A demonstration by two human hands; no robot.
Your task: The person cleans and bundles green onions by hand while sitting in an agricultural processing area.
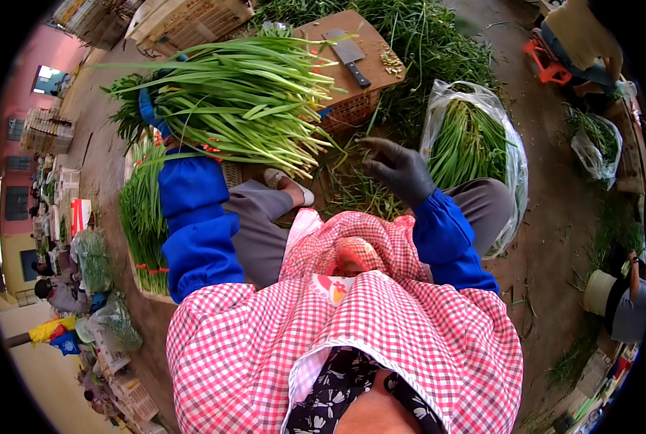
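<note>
A big bunch of garlic chives (243,101), long flat green leaves with paler cut ends to the right, lies across my left forearm. My left hand (151,114), showing as blue at the bunch's left part, is wrapped round it; most of the fingers are hidden by leaves. My right hand (399,170), in a dark grey glove, hovers right of the pale ends, apart from the bunch. Its fingers point left, partly bent and apart, with nothing plainly held. A cleaver (348,58) with a black handle lies on the brown board (315,29) beyond the bunch.
A clear plastic bag (514,166) of greens stands beside my right knee. Tied bunches (142,224) fill a crate at my left. Beneath the board is a brown basket (348,114). Loose leaves (438,43) heap behind it. People sit at the far right.
</note>
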